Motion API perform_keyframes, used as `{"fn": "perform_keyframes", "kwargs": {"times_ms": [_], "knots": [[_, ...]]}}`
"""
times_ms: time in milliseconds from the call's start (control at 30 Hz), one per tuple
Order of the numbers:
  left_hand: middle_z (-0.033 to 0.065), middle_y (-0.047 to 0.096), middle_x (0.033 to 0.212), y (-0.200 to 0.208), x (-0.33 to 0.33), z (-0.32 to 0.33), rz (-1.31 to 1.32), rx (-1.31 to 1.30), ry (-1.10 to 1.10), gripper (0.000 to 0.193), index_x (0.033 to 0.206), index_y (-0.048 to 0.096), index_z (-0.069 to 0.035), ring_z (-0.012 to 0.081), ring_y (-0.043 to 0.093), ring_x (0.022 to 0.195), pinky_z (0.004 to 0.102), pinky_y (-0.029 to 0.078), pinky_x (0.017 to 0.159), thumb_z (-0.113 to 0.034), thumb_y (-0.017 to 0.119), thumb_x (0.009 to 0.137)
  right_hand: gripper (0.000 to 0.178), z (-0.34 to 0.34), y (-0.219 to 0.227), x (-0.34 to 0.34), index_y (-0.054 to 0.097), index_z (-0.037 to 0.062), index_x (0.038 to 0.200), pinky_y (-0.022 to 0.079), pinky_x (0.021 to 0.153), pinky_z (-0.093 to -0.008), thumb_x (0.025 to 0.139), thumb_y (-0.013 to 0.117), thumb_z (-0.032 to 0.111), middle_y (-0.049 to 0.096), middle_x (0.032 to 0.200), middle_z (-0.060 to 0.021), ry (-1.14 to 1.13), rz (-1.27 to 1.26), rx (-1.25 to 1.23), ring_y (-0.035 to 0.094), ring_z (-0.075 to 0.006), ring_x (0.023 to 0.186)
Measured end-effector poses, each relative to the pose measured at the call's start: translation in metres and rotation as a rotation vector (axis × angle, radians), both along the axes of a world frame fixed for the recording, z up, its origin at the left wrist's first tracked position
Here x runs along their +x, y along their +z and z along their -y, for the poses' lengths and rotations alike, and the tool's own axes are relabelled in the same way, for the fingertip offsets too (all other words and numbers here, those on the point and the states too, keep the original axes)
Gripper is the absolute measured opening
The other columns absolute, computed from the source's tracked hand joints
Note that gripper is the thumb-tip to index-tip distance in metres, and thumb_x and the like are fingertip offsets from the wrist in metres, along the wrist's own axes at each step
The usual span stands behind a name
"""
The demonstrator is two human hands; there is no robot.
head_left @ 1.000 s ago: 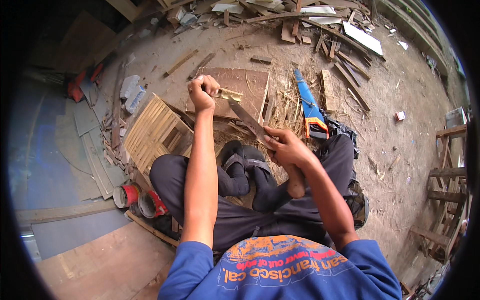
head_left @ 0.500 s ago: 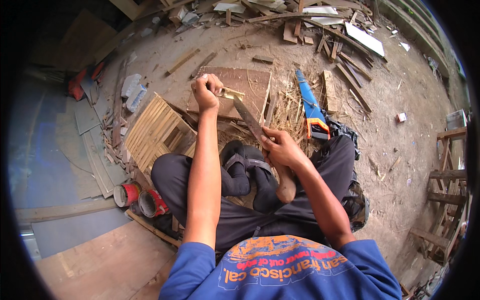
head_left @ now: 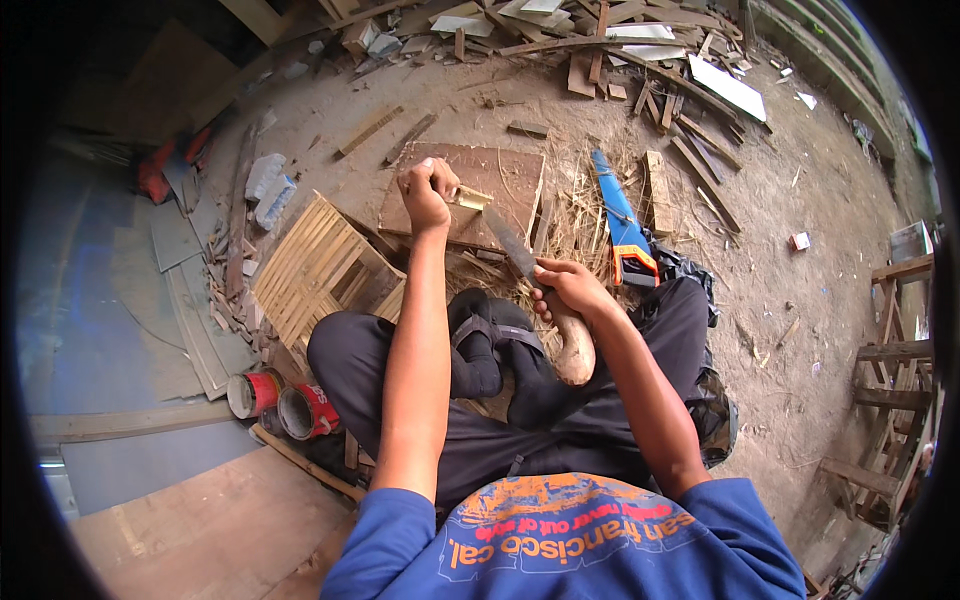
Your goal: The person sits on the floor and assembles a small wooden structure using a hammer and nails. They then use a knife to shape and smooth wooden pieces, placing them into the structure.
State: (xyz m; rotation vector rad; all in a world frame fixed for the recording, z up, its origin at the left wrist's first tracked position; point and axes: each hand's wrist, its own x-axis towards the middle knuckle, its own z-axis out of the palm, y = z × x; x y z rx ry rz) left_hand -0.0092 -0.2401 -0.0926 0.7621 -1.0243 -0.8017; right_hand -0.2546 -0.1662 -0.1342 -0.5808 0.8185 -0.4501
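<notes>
My left hand (head_left: pixel 427 192) is closed round a short pale strip of bamboo (head_left: pixel 472 199), whose end sticks out to the right over a brown wooden board (head_left: pixel 505 165). In my right hand (head_left: pixel 568 288) is a machete, gripped where its dark blade (head_left: pixel 511 243) meets the curved wooden handle (head_left: pixel 576 352). The blade slants up and left, its tip at the free end of the bamboo; whether they touch is hard to tell. My fingers hide the rest of the strip.
A blue handsaw with an orange grip (head_left: pixel 620 215) lies right of the board, beside straw-like shavings (head_left: pixel 572 225). To the left stands a slatted bamboo piece (head_left: pixel 318 262), with red cans (head_left: pixel 303 410) near my knee. Scrap wood (head_left: pixel 680 75) is piled at the back.
My left hand and the bamboo have shifted slightly right and nearer. The machete has moved a little to the right, its handle now tilted slightly higher.
</notes>
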Motion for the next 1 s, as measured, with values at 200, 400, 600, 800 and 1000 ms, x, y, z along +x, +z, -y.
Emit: {"fn": "perform_keyframes", "kwargs": {"times_ms": [200,400,600,800,1000], "knots": [[0.0029,0.031,0.049,-0.002,-0.015,-0.003,0.03,-0.016,0.086,0.043,0.052,0.031,-0.009,0.0143,0.029,0.046,0.032,0.029,0.05,-0.023,0.043,0.092,0.035,-0.003,0.032,0.023,0.042,-0.0084,0.133,0.05,0.052,-0.0355,0.102,0.047,0.007,0.055,0.078,-0.0088,-0.137,0.053,0.035,0.058,-0.0198,0.061],[0.0031,0.033,0.049,-0.004,-0.024,-0.004,0.03,-0.026,0.165,0.043,0.052,0.032,-0.008,0.0142,0.03,0.046,0.032,0.029,0.049,-0.022,0.044,0.092,0.03,-0.033,0.055,0.041,0.046,-0.0079,0.128,0.052,0.049,-0.0328,0.104,0.045,0.01,0.057,0.075,-0.0077,-0.174,-0.004,-0.058,0.059,-0.0183,0.058],[0.0026,0.03,0.048,0.001,-0.012,-0.002,-0.029,0.004,0.198,0.044,0.052,0.03,-0.009,0.014,0.028,0.045,0.032,0.027,0.049,-0.022,0.043,0.092,0.043,-0.075,0.06,0.017,0.039,0.0014,0.147,0.049,0.048,-0.0319,0.107,0.045,0.016,0.055,0.072,-0.0038,-0.121,0.02,-0.134,0.057,-0.0165,0.057],[0.0024,0.03,0.048,0.001,-0.014,-0.001,-0.007,-0.005,0.174,0.044,0.052,0.029,-0.01,0.0139,0.028,0.045,0.032,0.028,0.049,-0.022,0.042,0.093,0.047,-0.053,0.0,0.021,0.036,-0.0008,0.148,0.05,0.047,-0.0347,0.106,0.046,0.015,0.057,0.072,-0.006,-0.153,-0.129,-0.122,0.058,-0.0181,0.056],[0.003,0.031,0.048,-0.004,-0.015,-0.009,-0.011,-0.009,0.161,0.044,0.052,0.029,-0.01,0.0143,0.029,0.046,0.0322,0.028,0.05,-0.023,0.04,0.093,0.037,-0.028,0.007,0.042,0.043,-0.005,0.137,0.049,0.049,-0.0341,0.103,0.047,0.01,0.055,0.076,-0.0084,-0.198,-0.022,-0.046,0.057,-0.0197,0.058]]}}
